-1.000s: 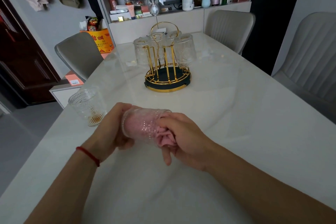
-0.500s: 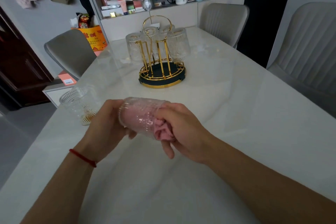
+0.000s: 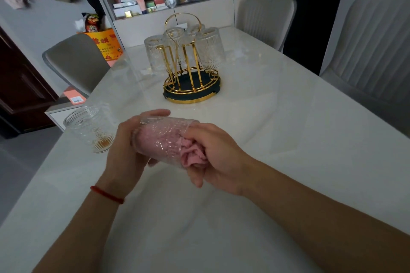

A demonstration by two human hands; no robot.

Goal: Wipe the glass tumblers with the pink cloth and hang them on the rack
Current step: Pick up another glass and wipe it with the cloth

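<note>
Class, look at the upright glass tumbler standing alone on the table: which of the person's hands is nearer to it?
Left. The left hand is just beside the upright tumbler, while the right hand is farther off, beyond the held tumbler.

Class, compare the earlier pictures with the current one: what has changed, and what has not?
Little changed. The left hand still grips the tumbler on its side; the right hand still holds the pink cloth stuffed inside. The second tumbler and rack stayed put.

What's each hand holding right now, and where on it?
Left hand grips the glass tumbler around its base end; right hand pinches the pink cloth at the tumbler's mouth.
</note>
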